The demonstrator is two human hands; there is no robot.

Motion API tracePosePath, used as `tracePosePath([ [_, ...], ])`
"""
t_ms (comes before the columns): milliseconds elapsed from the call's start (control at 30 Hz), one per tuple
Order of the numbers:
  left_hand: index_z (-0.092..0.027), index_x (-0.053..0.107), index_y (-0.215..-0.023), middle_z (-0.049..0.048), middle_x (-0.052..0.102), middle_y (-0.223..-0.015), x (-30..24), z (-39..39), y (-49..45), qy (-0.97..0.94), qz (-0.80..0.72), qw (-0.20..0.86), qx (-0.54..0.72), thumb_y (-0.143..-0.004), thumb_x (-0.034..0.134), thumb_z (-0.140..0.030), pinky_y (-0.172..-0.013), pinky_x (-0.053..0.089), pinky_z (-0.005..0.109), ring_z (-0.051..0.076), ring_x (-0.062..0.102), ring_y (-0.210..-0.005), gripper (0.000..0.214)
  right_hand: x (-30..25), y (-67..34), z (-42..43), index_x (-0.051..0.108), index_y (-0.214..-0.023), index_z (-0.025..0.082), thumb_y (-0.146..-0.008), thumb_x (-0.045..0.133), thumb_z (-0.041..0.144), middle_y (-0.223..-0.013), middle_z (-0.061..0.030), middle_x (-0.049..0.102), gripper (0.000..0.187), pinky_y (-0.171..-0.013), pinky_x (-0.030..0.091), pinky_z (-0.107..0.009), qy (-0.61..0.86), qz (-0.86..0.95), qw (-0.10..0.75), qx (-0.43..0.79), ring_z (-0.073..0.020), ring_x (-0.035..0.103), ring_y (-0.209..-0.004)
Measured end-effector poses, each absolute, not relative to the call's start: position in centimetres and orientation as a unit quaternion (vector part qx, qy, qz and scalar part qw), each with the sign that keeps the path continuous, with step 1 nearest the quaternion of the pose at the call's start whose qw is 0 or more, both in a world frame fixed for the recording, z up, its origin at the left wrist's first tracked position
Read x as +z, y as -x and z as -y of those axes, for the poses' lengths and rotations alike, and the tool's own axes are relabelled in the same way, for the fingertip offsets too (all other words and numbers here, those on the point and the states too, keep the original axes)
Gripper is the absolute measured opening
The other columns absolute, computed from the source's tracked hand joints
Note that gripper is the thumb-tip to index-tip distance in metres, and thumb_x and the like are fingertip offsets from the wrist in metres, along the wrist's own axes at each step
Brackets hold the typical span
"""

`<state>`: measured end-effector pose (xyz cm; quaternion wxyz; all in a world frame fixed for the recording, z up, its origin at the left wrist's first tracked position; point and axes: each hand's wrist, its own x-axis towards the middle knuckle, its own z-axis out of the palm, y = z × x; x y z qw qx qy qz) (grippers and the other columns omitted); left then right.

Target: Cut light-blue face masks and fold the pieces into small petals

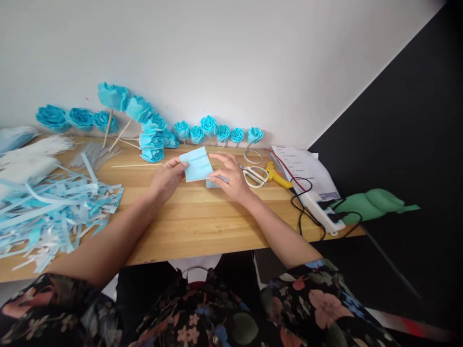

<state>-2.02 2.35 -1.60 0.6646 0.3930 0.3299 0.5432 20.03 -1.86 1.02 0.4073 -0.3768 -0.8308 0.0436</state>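
Observation:
A light blue square of crepe paper is up off the table in front of me, tilted slightly. My left hand pinches it by its left edge between thumb and fingers. Beside its right edge is my right hand, fingers apart; one fingertip is close to the lower right corner, and I cannot tell whether it touches. Partly hidden under that hand lies a small stack of blue squares. White-handled scissors lie just right of my right hand.
Blue paper roses on sticks line the wall. Cut paper strips pile up at left, near a thin wooden stick. At right are a yellow glue gun, a tape ring, printed sheets and a power strip with loose cables.

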Motion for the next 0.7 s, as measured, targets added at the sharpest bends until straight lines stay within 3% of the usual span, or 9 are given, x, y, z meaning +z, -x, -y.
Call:
tracePosePath([
  [133, -0.018, 0.075, -0.087, 0.0046, 0.079, -0.087, -1.5, -1.4, 1.2, -0.445, -0.332, 0.63, 0.543, -0.057, 0.092, -0.036, -0.08, 0.056, 0.032, 0.02, 0.073, -0.081, 0.039, 1.4, -19.8, 2.3, 0.071, -0.08, 0.022, -0.091, 0.064, 0.042, -0.149, -0.0082, 0.054, 0.024, -0.113, 0.04, -0.048, 0.427, 0.761, 0.465, 0.15, -0.0269, 0.05, -0.137],
  [267, -0.018, 0.077, -0.093, 0.008, 0.08, -0.092, -1.2, -0.7, 0.9, -0.484, -0.333, 0.619, 0.522, -0.054, 0.093, -0.039, -0.085, 0.056, 0.037, 0.027, 0.073, -0.092, 0.047, 0.9, -19.9, 2.0, 0.07, -0.082, 0.021, -0.086, 0.069, 0.043, -0.144, -0.0088, 0.058, 0.023, -0.107, 0.046, -0.04, 0.411, 0.701, 0.512, 0.28, -0.0243, 0.058, -0.129],
  [367, -0.018, 0.078, -0.089, 0.0085, 0.08, -0.091, -1.0, -0.5, 0.8, -0.502, -0.336, 0.612, 0.511, -0.051, 0.094, -0.042, -0.086, 0.057, 0.04, 0.03, 0.073, -0.096, 0.047, 0.2, -20.0, 1.5, 0.07, -0.082, 0.019, -0.081, 0.071, 0.046, -0.117, -0.008, 0.072, 0.027, -0.09, 0.053, -0.033, 0.427, 0.654, 0.521, 0.342, -0.0212, 0.068, -0.106],
  [467, -0.018, 0.079, -0.089, 0.0085, 0.08, -0.09, -0.8, -0.4, 0.7, -0.523, -0.333, 0.609, 0.494, -0.052, 0.093, -0.045, -0.086, 0.057, 0.041, 0.031, 0.073, -0.096, 0.048, -0.2, -20.0, 1.2, 0.07, -0.085, 0.019, -0.079, 0.072, 0.048, -0.085, -0.0017, 0.071, 0.03, -0.077, 0.053, -0.028, 0.463, 0.628, 0.517, 0.353, -0.0163, 0.066, -0.082],
  [600, -0.018, 0.079, -0.095, 0.0086, 0.079, -0.095, -0.9, -0.1, 0.6, -0.543, -0.336, 0.589, 0.495, -0.062, 0.088, -0.049, -0.085, 0.056, 0.039, 0.028, 0.072, -0.095, 0.046, -0.2, -20.1, 1.2, 0.071, -0.093, 0.019, -0.079, 0.071, 0.045, -0.082, 0.0, 0.067, 0.03, -0.073, 0.051, -0.025, 0.469, 0.629, 0.519, 0.34, -0.0137, 0.062, -0.077],
  [700, -0.016, 0.078, -0.103, 0.011, 0.078, -0.1, -0.9, 0.1, 0.7, -0.535, -0.346, 0.583, 0.504, -0.079, 0.071, -0.06, -0.082, 0.056, 0.037, 0.027, 0.072, -0.093, 0.051, 0.1, -20.0, 1.3, 0.07, -0.105, 0.02, -0.08, 0.071, 0.041, -0.085, -0.0003, 0.066, 0.033, -0.073, 0.052, -0.025, 0.454, 0.633, 0.521, 0.349, -0.0134, 0.062, -0.078],
])
